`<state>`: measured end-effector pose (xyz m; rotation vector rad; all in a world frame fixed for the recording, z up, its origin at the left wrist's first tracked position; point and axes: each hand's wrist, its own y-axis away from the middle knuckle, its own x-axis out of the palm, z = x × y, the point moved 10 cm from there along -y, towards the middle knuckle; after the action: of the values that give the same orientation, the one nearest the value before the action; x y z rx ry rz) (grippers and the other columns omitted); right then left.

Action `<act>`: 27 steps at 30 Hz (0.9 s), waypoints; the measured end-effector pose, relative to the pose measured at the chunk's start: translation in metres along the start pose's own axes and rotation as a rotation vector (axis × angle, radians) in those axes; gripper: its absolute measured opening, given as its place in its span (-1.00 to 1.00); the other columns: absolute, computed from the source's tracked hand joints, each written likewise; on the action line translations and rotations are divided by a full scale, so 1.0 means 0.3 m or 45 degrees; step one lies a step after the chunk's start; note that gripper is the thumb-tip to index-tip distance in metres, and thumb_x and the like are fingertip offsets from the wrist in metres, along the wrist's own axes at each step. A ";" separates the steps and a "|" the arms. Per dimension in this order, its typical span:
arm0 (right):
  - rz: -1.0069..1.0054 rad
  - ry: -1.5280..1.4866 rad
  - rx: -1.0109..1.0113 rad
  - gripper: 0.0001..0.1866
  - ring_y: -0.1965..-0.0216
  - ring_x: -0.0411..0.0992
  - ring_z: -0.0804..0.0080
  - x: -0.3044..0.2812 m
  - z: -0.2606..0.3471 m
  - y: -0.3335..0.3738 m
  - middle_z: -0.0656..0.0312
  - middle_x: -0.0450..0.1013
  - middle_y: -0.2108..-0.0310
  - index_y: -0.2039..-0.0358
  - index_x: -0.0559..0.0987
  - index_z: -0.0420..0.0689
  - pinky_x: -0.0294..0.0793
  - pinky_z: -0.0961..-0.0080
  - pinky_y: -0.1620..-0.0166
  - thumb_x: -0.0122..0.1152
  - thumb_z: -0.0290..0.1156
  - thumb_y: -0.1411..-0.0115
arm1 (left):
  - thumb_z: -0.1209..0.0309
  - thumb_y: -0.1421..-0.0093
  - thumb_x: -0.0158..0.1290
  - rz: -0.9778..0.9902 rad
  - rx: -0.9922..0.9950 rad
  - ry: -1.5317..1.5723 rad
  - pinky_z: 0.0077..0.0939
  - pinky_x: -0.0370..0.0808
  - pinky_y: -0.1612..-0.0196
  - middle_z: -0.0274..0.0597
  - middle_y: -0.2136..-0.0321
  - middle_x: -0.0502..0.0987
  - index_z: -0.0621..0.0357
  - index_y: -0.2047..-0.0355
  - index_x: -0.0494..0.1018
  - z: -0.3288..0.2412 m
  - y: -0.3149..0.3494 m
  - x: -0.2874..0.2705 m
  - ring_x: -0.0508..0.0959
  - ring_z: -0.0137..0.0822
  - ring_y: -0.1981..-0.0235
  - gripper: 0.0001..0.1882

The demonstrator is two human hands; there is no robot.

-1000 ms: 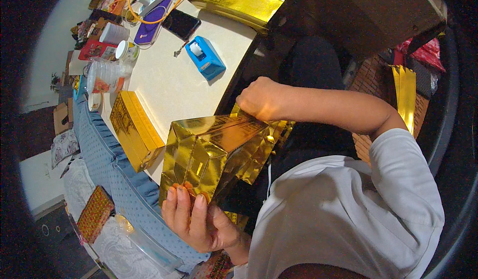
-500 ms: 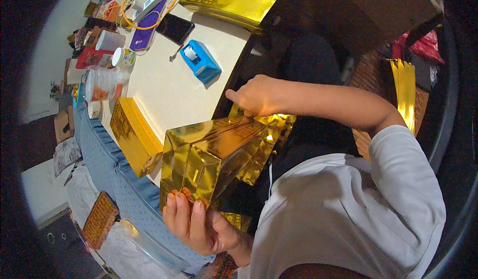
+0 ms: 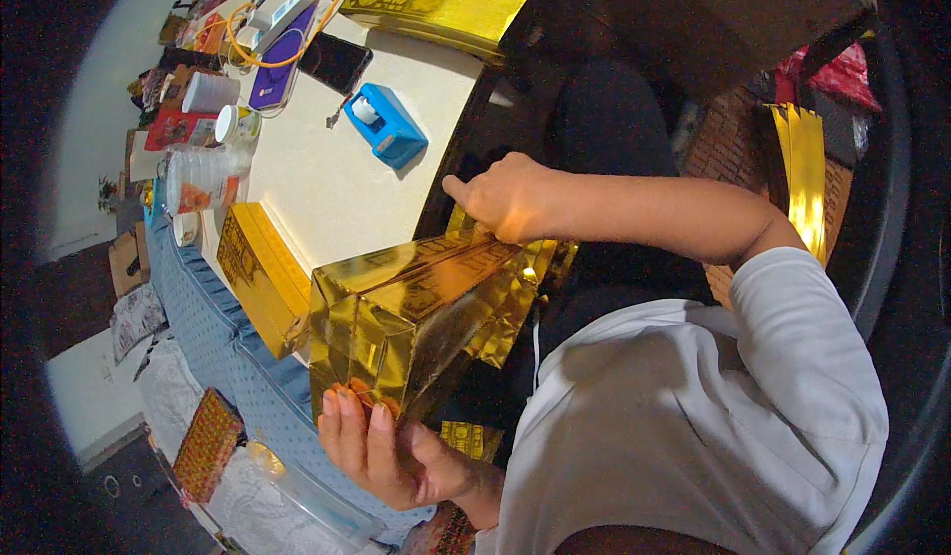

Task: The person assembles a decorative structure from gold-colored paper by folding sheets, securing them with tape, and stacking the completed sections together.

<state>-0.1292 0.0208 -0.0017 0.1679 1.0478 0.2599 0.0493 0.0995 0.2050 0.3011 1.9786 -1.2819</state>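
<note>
A shiny gold foil bag [image 3: 362,312], boxy at its flat folded end and crumpled toward the other, lies tilted between my hands, just beyond the table's edge. My left hand [image 3: 381,456] grips the lower corner of the flat end, fingertips on its face and palm partly hidden. Closed over the upper side near the crumpled end is my right hand [image 3: 505,199], its curled fingers at the foil and mostly hidden. A long yellow-gold printed block [image 3: 263,268] rests on the table beside the bag's flat end.
On the white table [image 3: 317,179] stand a blue tape dispenser [image 3: 388,129], a dark phone [image 3: 335,63], plastic tubs [image 3: 203,179] and a stack of gold foil sheets [image 3: 446,0]. More gold foil strips [image 3: 800,179] lie at the right. A blue dotted cloth [image 3: 218,327] borders the table.
The bag and both hands appear slightly farther left, while the table things have also shifted left in view. Both hands keep about the same hold.
</note>
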 end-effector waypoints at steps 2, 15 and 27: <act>-0.006 0.057 -0.008 -0.43 0.31 0.56 0.03 0.006 0.007 -0.002 -0.04 0.55 0.37 -0.04 0.26 -0.30 0.51 0.16 0.29 0.18 -0.37 -0.03 | 0.43 -0.23 -0.02 0.010 -0.011 -0.005 -0.06 0.34 -0.19 0.13 -0.02 0.41 0.34 0.11 0.44 0.002 0.000 -0.001 0.40 0.04 -0.09 -0.73; -0.034 0.202 0.013 -0.44 0.31 0.58 0.13 -0.014 0.032 0.014 0.05 0.57 0.37 -0.09 0.26 -0.30 0.51 0.25 0.30 0.13 -0.39 -0.09 | 0.40 -0.17 0.01 -0.099 -0.092 -0.009 -0.01 0.31 -0.13 0.05 0.11 0.52 0.23 0.18 0.50 0.004 -0.011 -0.007 0.44 0.07 -0.01 -0.76; 0.109 -0.558 0.099 -0.20 -0.02 0.38 -0.09 0.154 -0.122 -0.061 -0.19 0.19 -0.12 -0.13 0.20 -0.26 0.45 0.11 0.07 0.35 -0.12 0.00 | 0.44 -0.22 -0.02 -0.015 -0.004 0.023 -0.07 0.34 -0.19 0.12 -0.02 0.41 0.35 0.11 0.44 -0.004 -0.007 0.003 0.39 0.03 -0.10 -0.72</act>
<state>-0.1368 0.0172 -0.0627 0.3247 0.6162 0.2456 0.0471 0.0995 0.2060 0.3012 2.0002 -1.2880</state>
